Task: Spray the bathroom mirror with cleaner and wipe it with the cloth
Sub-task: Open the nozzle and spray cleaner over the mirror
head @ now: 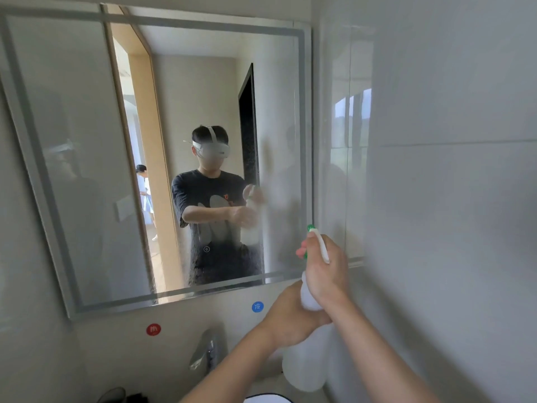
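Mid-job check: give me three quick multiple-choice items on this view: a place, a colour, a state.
1. Relative to the mirror, the blue sticker is: A above; B on the glass; C below.
2. The bottle has a nozzle that is: A green; B red; C black.
3. The right hand is: A open; B gripping the bottle's head; C flat on the wall.
Answers: 1 C, it sits under the lower frame. 2 A, the tip above the fingers is green. 3 B, its fingers curl round the spray head.

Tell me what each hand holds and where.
Both hold the translucent white plastic spray bottle: right hand around its trigger head, left hand around its upper body.
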Tool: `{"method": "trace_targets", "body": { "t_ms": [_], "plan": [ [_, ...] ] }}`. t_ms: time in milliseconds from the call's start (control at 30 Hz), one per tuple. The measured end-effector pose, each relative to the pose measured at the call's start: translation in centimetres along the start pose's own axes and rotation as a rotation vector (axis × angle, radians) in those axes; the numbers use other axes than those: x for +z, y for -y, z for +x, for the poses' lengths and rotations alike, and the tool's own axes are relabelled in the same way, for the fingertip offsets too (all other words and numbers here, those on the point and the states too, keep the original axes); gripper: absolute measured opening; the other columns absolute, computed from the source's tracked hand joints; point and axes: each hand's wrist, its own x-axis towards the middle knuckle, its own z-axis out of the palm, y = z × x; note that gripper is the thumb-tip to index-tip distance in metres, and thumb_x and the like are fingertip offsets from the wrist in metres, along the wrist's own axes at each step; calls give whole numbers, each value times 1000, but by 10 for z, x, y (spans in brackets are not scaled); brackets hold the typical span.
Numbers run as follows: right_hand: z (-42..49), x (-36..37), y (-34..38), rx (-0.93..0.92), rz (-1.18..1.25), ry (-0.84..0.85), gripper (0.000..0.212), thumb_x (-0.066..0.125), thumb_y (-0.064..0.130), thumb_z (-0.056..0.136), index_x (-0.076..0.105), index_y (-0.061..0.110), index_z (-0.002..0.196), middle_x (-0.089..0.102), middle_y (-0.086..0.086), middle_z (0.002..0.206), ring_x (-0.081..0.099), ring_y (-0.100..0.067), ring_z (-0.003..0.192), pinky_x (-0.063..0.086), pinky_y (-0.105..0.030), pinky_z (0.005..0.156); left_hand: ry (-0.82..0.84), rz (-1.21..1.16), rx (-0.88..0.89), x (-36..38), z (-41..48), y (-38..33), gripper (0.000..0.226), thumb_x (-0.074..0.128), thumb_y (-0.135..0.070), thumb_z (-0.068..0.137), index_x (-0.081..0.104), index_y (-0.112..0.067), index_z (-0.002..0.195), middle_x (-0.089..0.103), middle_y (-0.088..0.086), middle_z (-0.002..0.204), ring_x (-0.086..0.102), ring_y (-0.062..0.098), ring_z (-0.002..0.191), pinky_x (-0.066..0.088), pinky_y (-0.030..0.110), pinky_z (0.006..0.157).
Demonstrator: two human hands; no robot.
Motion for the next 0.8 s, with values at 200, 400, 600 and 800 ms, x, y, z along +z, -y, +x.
{"method": "trace_targets", "body": {
  "t_ms": [200, 400, 600, 800],
  "plan": [
    [22, -4, 31, -60, -16, 34, 42, 46, 49, 82, 63, 11, 83, 69, -9, 83, 64, -29, 82, 54, -44, 76, -6, 32, 44, -15, 13, -34, 30, 80, -24, 81, 72, -20, 109, 78, 3, 105, 74, 17, 97, 58, 37, 89],
    [42, -5, 55, -118, -65, 47, 44, 56, 45, 95, 62, 5, 78, 69, -12, 79, 65, -31, 77, 51, -37, 71, -63, -30, 54, -22, 20, -56, 21, 79, -19, 83, 70, -18, 102, 76, 0, 87, 64, 3, 69, 49, 21, 63],
    [53, 1, 70, -145, -40, 22, 47, 50, 50, 94, 50, 15, 63, 61, -7, 64, 64, -37, 72, 57, -48, 70, -89, 0, 68, -33, 28, -66, 23, 80, -20, 80, 72, -17, 101, 78, 7, 95, 69, 10, 76, 53, 33, 71],
    [63, -1, 86, -212, -6, -32, 39, 51, 39, 99, 64, 11, 76, 69, -6, 75, 65, -29, 78, 52, -36, 71, -132, 84, 116, -43, 33, -84, 25, 78, -25, 76, 71, -23, 100, 79, 1, 96, 75, 23, 92, 58, 50, 88]
  ]
}}
